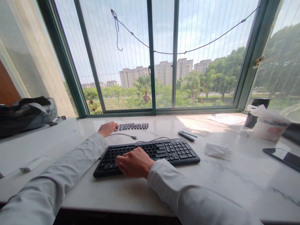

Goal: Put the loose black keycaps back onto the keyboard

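Note:
A black computer keyboard (174,153) lies at a slant on the marble counter. Over its main letter section, many key positions look bare, with dark sockets showing, while the number pad on the right still carries its keys. Past the keyboard, loose black keycaps (134,126) are laid out in rows. My left hand (107,128) reaches to the left end of these rows, its fingertips pinched at a keycap there. Curled over the keyboard's lower middle is my right hand (134,162), fingers closed and pointing down; whatever lies under the fingertips is hidden.
A cable with a USB plug (134,137) lies behind the keyboard. Beyond it are a dark slim tool (186,136) and a blue stick (189,133). To the right are crumpled tissue (217,150), a phone (283,157) and a plastic-bagged tub (269,126). A white box (39,147) stands left.

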Demonstrator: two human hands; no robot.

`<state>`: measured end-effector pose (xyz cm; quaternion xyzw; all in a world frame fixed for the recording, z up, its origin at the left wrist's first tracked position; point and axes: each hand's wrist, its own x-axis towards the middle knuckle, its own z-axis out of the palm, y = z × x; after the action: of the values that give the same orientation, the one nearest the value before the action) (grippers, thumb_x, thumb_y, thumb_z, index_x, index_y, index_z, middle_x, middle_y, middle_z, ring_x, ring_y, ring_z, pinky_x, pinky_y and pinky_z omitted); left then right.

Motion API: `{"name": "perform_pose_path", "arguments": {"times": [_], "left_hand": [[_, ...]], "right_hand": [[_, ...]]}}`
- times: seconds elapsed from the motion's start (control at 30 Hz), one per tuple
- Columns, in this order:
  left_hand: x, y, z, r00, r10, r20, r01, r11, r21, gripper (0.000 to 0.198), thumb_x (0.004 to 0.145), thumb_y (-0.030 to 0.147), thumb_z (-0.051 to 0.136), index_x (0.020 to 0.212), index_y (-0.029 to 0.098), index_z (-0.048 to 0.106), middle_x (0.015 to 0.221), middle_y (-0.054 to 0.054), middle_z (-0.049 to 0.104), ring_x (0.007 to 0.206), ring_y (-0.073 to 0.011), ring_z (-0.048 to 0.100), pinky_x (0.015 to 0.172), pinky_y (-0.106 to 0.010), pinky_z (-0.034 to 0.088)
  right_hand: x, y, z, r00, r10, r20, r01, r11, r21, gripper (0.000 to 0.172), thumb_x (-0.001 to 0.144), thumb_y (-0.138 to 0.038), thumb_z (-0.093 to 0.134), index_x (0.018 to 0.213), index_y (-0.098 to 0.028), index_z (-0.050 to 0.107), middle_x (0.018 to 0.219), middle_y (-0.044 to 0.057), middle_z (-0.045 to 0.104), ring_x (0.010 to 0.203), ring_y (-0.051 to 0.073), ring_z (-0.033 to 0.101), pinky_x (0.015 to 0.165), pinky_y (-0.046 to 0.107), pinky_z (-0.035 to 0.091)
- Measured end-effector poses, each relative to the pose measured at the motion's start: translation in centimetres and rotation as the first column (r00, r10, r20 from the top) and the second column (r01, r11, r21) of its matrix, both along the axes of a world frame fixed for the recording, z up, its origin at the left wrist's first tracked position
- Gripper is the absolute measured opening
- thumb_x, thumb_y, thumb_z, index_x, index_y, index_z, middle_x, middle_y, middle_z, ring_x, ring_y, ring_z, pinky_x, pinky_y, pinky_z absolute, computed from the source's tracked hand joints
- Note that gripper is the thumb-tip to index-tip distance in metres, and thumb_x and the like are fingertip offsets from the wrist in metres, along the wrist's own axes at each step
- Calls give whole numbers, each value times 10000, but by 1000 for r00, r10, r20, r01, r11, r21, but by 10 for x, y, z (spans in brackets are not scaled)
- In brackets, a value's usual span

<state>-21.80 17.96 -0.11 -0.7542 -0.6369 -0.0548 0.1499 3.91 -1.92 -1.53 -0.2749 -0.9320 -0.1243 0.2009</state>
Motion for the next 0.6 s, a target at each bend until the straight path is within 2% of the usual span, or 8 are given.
{"name": "perform_pose_path", "arguments": {"times": [0.1, 0.2, 0.27, 0.37, 0.47, 0.6], "left_hand": [[4, -18, 17, 992, -68, 105, 70, 997, -12, 237, 844, 370, 493, 1016, 284, 631, 1054, -9, 659, 921, -194, 599, 740, -251, 415], [8, -45, 34, 934, -202, 295, 251, 958, -137, 307, 818, 458, 516, 1015, 259, 642, 1042, 3, 670, 650, -123, 586, 635, -229, 436], [12, -63, 42, 847, -272, 457, 423, 866, -267, 400, 799, 506, 540, 1051, 211, 636, 1031, -42, 673, 596, -109, 548, 532, -209, 430], [18, -85, 46, 754, -275, 597, 583, 700, -414, 477, 791, 516, 570, 1113, 170, 632, 940, -74, 686, 557, -94, 508, 463, -185, 412], [21, -95, 43, 743, -290, 603, 646, 546, -534, 427, 750, 473, 647, 1026, 151, 696, 829, -70, 689, 520, -77, 494, 443, -167, 399], [19, -101, 37, 730, -308, 611, 680, 427, -597, 386, 667, 431, 737, 941, 158, 733, 736, -54, 696, 489, -79, 505, 434, -169, 400]], "right_hand": [[1, 0, 0, 1000, -3, 6, 3, 1000, -8, 229, 911, -312, 352, 825, -205, 536, 739, 4, 683, 588, 125, 605, 500, 250, 247], [1, -1, 1, 1000, -2, 2, 2, 1000, -20, 217, 906, -308, 359, 823, -207, 533, 741, -2, 682, 577, 115, 593, 499, 256, 217], [1, -1, 1, 1000, -2, -4, 2, 1000, -30, 219, 907, -296, 354, 820, -208, 534, 746, -5, 685, 575, 108, 584, 505, 258, 204], [1, -2, 1, 1000, 0, -7, 0, 999, -53, 224, 913, -288, 353, 847, -210, 553, 753, 0, 685, 577, 98, 578, 510, 263, 190], [-1, -2, -2, 1000, 5, -8, -5, 998, -69, 237, 920, -293, 347, 870, -218, 566, 731, -6, 679, 564, 91, 563, 513, 269, 176], [-6, -3, -5, 1000, 21, -2, -21, 997, -80, 256, 931, -289, 329, 878, -225, 571, 711, -19, 670, 546, 81, 535, 524, 267, 167]]}}
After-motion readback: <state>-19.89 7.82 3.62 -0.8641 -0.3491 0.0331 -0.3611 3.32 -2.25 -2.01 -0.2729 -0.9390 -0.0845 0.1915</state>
